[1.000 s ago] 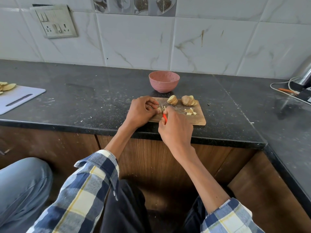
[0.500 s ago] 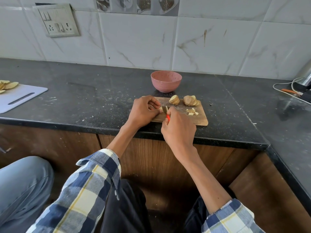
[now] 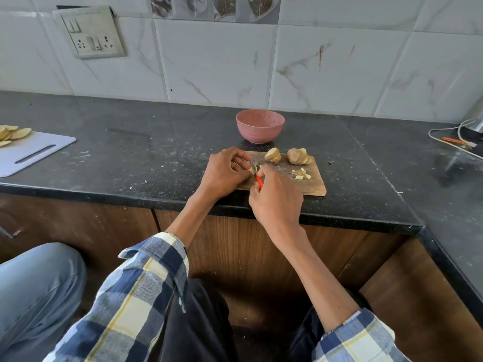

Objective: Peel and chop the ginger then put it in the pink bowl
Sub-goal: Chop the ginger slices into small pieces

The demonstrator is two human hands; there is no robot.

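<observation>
A small wooden chopping board [image 3: 315, 185] lies at the counter's front edge. My left hand [image 3: 224, 173] pinches a small ginger piece [image 3: 253, 170] on the board's left end. My right hand [image 3: 277, 202] grips a knife with a red handle [image 3: 259, 183], its blade down at that piece and mostly hidden between my hands. Two sliced ginger chunks [image 3: 273, 155] [image 3: 298, 156] sit at the board's far side. A little heap of chopped ginger [image 3: 300, 175] lies to the right. The pink bowl [image 3: 260, 125] stands just behind the board, nothing visible inside.
A white cutting board [image 3: 34, 152] with pale slices [image 3: 11, 133] lies at the far left of the black counter [image 3: 146, 152]. White cables [image 3: 449, 142] and an appliance sit at the right edge. A tiled wall with a switch plate [image 3: 91, 32] rises behind. A person's knee in grey trousers [image 3: 34, 283] is at lower left.
Both hands stay at the board's left end. The knife keeps working at the pinched ginger piece with small movements; the camera view has shifted slightly.
</observation>
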